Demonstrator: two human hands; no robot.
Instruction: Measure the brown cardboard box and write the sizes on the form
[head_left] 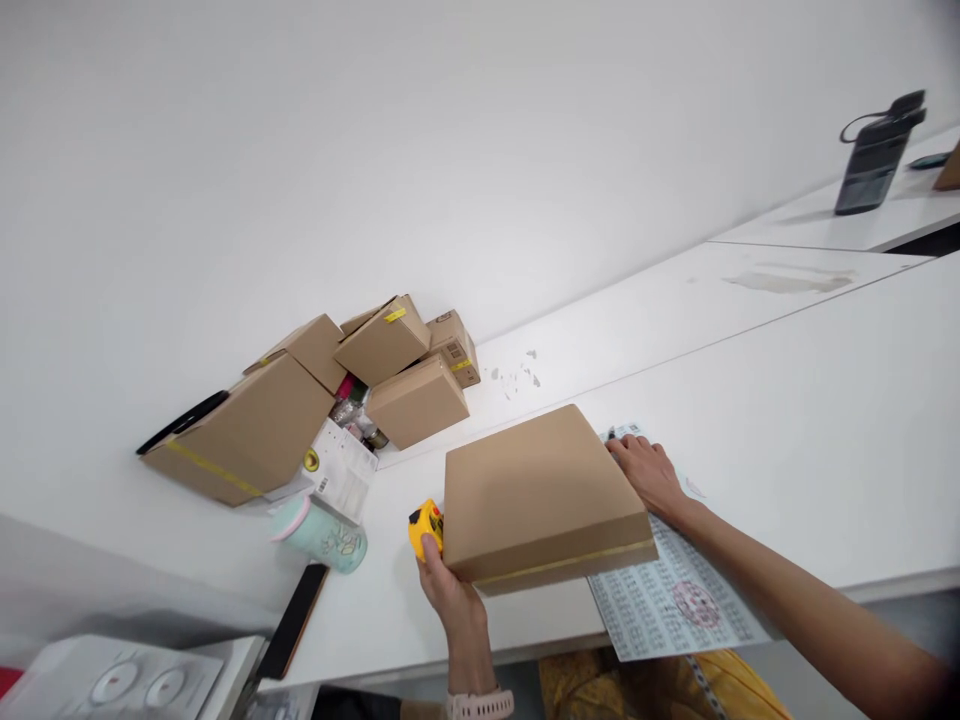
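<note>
A closed brown cardboard box [544, 490] is in front of me, with a thin yellow strip along its near side. My left hand [454, 600] is at the box's left end, its fingers closed on a yellow tape measure [427, 530] with black and red parts. At the right end of the box, my right hand [649, 470] rests above a light blue printed sheet [652, 600], fingers bent. A small dark thing shows by those fingertips; I cannot make out what it is or whether it is held. The sheet lies partly under the box and right forearm.
Several cardboard boxes [420, 400] are grouped at the left by the wall. Near them are a mint tumbler [322, 535], a white printed package [341, 470] and a dark flat bar [296, 620]. A dark water bottle [877, 160] stands far right on the white table [795, 430].
</note>
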